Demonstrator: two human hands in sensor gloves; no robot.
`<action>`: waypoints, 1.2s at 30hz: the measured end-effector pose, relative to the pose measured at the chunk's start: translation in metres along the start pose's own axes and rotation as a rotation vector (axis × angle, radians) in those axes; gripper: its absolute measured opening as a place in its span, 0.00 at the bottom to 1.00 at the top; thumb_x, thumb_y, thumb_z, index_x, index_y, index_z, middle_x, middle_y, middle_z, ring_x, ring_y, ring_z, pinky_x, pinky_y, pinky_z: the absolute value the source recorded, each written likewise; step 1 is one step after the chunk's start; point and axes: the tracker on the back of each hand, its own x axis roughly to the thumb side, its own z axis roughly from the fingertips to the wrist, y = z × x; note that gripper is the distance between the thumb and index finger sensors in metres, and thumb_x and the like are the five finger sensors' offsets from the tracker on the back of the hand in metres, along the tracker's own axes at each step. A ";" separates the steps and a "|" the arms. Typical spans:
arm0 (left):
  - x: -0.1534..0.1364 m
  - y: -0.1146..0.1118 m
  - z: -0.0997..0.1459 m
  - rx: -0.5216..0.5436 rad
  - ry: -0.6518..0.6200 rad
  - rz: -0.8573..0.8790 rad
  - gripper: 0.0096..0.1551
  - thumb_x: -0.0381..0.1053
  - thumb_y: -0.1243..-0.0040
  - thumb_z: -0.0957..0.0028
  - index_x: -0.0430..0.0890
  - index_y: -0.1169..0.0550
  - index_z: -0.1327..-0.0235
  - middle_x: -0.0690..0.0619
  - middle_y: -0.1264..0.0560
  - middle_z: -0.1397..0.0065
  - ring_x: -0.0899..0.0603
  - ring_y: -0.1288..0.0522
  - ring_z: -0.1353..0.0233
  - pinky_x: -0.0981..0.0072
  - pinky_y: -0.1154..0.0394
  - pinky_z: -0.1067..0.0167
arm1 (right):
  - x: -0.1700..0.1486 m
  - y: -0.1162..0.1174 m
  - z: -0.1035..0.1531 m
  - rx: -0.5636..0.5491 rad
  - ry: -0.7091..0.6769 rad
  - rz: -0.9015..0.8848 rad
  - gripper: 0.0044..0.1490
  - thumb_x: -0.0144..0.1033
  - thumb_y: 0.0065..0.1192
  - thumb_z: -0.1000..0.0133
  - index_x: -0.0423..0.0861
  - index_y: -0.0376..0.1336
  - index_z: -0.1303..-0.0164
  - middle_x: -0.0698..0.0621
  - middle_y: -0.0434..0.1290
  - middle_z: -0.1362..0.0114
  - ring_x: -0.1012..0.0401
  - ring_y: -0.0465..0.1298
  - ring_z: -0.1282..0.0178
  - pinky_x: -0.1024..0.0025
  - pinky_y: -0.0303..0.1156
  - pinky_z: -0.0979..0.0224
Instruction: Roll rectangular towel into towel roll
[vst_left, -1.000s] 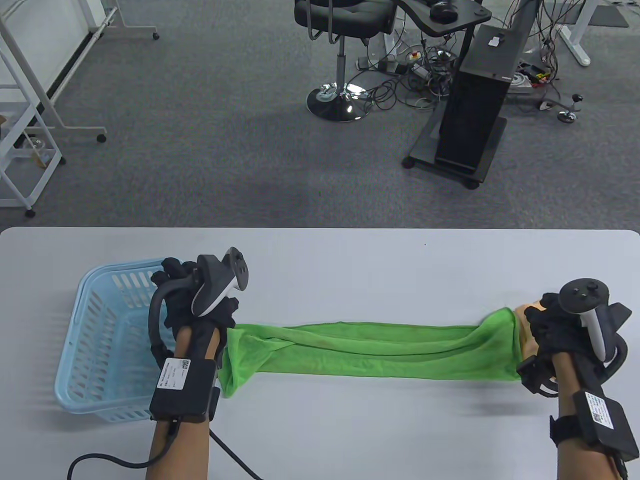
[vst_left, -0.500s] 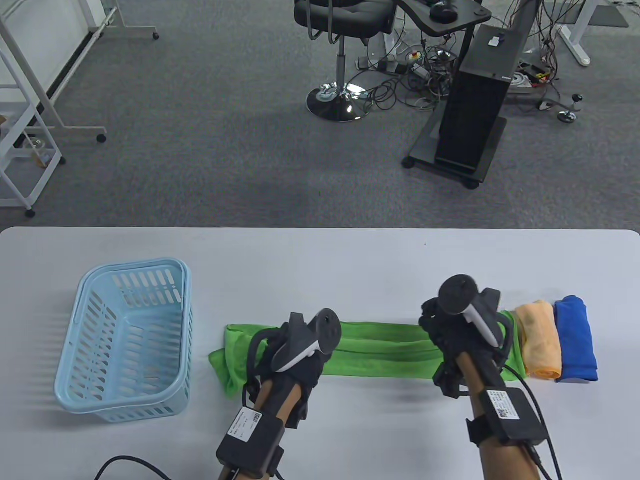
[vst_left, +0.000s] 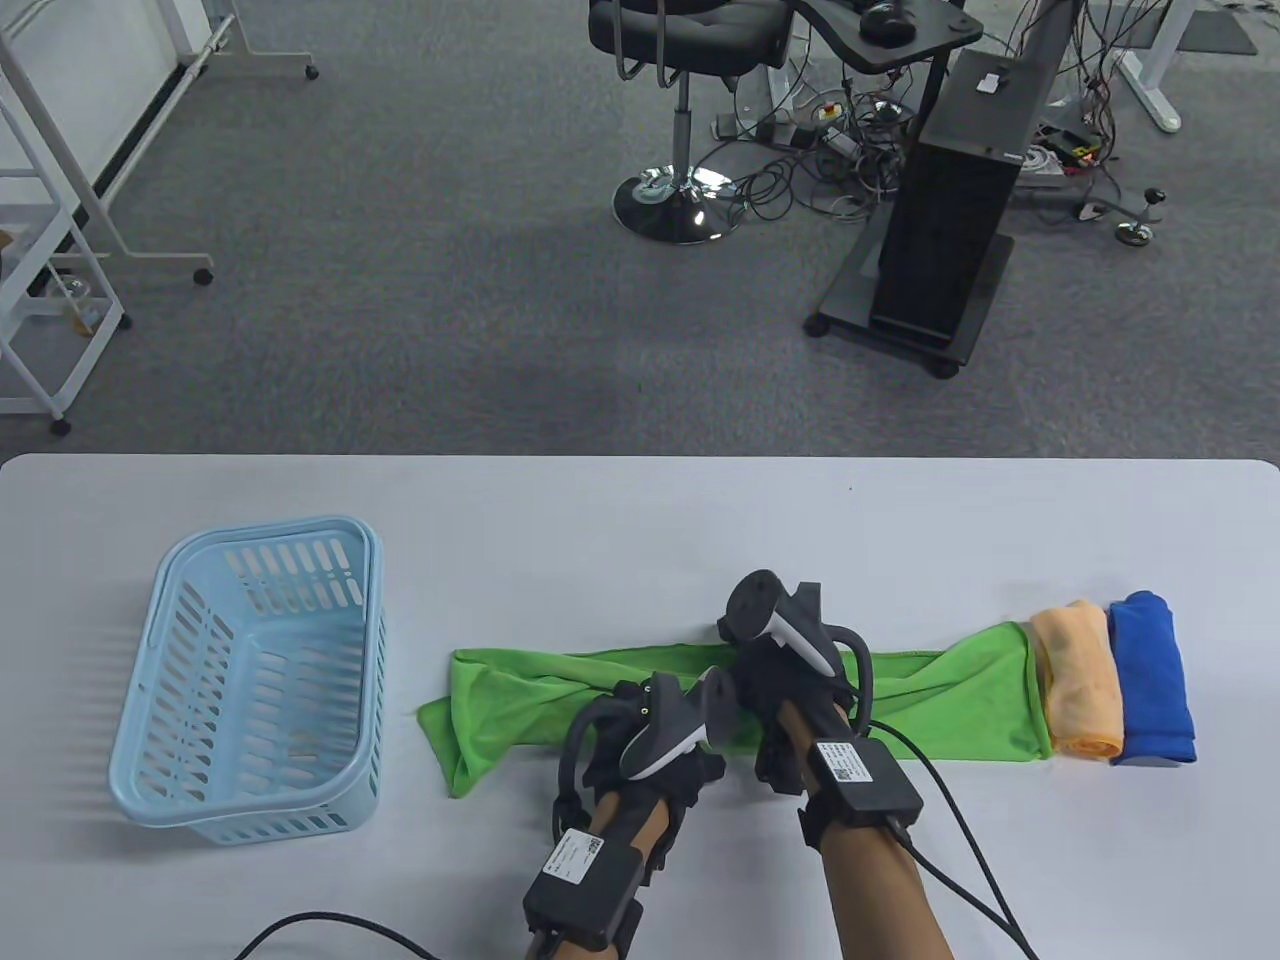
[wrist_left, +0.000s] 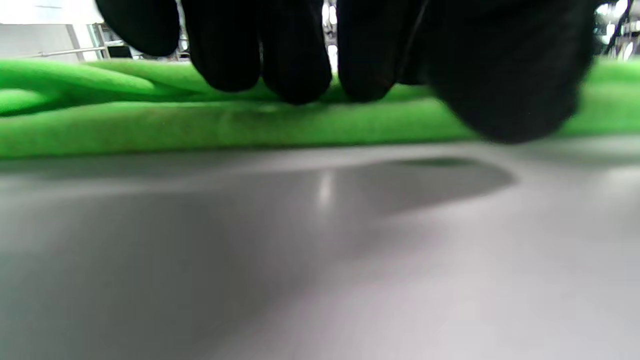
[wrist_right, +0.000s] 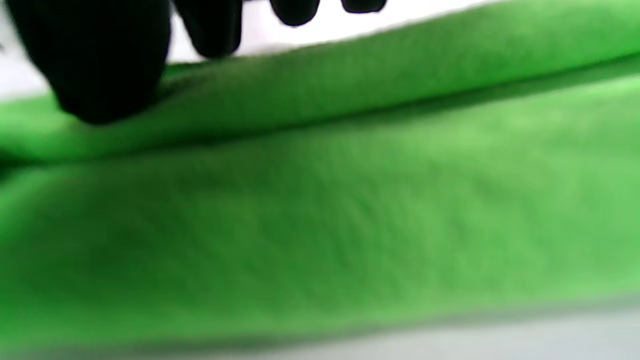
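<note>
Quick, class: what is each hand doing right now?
Left hand: fingers rest on the green towel, grip unclear.
Right hand: on the towel, grip unclear.

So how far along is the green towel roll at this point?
Done: the green towel lies folded into a long strip on the table. In hand: the left hand and right hand rest on its middle; no firm grip is visible. Left: no rolled coil yet, unlike the orange roll and blue roll beside it.
</note>
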 end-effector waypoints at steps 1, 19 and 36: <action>0.000 0.001 -0.001 0.019 0.013 -0.038 0.38 0.63 0.31 0.66 0.56 0.21 0.38 0.50 0.23 0.34 0.38 0.27 0.31 0.35 0.34 0.33 | 0.000 0.001 0.001 -0.033 0.006 -0.036 0.46 0.51 0.67 0.64 0.62 0.56 0.31 0.48 0.46 0.23 0.48 0.51 0.22 0.42 0.45 0.21; -0.096 0.169 0.069 0.383 -0.001 0.337 0.22 0.50 0.32 0.58 0.61 0.17 0.49 0.48 0.23 0.31 0.35 0.31 0.25 0.34 0.37 0.31 | -0.036 -0.131 0.113 -0.115 -0.361 -0.746 0.43 0.35 0.64 0.56 0.61 0.55 0.27 0.54 0.74 0.39 0.56 0.79 0.42 0.45 0.64 0.26; -0.124 0.194 0.133 0.559 0.035 0.460 0.29 0.58 0.42 0.54 0.54 0.17 0.40 0.48 0.11 0.48 0.37 0.17 0.38 0.37 0.27 0.40 | -0.007 -0.138 0.153 -0.245 -0.366 -0.721 0.37 0.33 0.61 0.56 0.55 0.63 0.31 0.51 0.70 0.38 0.59 0.83 0.48 0.51 0.71 0.32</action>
